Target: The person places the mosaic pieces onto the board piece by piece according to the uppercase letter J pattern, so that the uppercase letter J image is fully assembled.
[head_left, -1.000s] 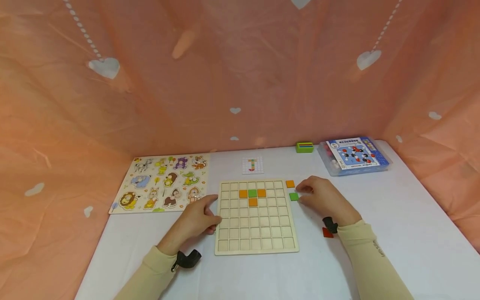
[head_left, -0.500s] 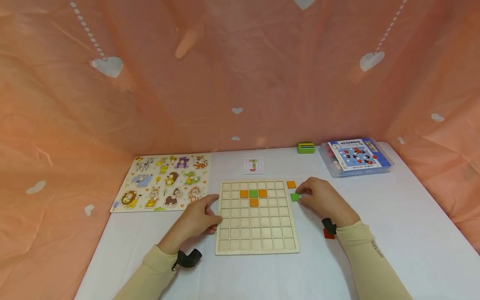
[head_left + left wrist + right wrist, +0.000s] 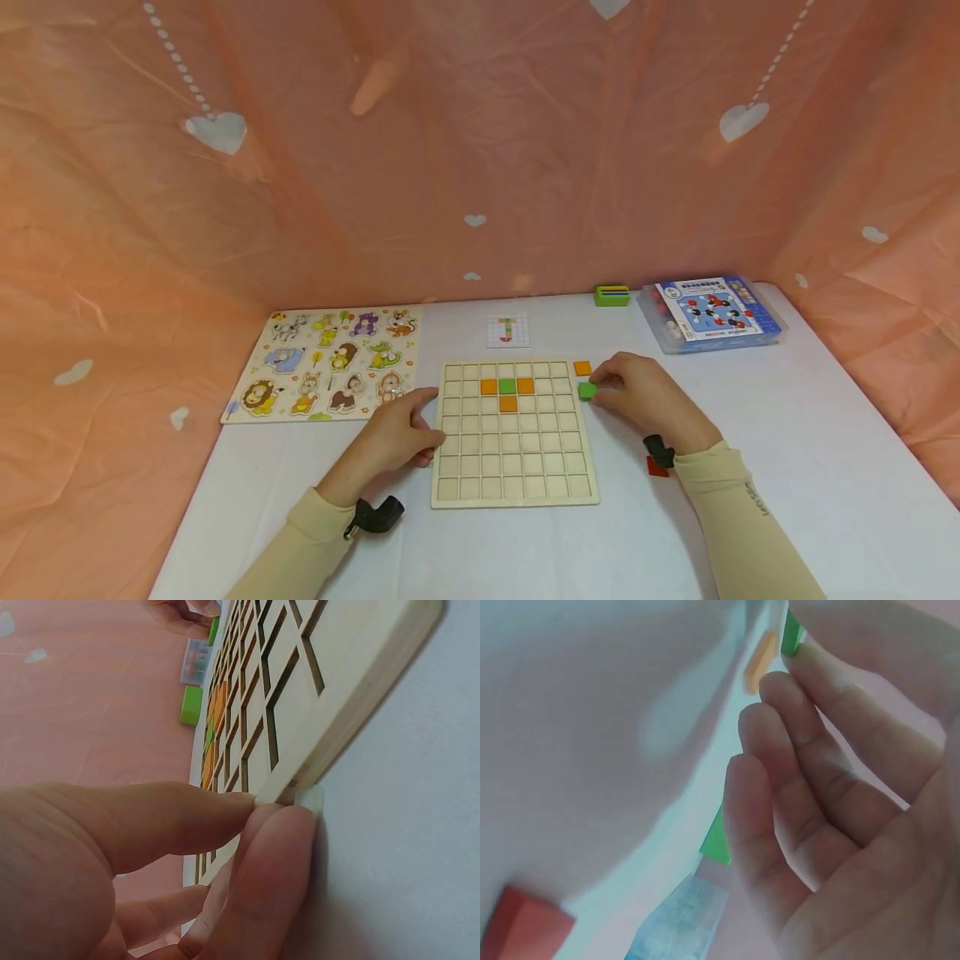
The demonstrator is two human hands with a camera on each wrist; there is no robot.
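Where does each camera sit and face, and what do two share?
Head: worn there, looking forward and down over the grid board; sleeves, left grip, right grip.
Left wrist: worn there, facing the board's edge; left grip near, right grip beyond.
Right wrist: worn there, facing right grip pinching the green tile.
Both wrist views share it.

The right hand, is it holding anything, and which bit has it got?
Yes. The right hand pinches a green square tile by the side nearest the hand, between thumb and fingertip.
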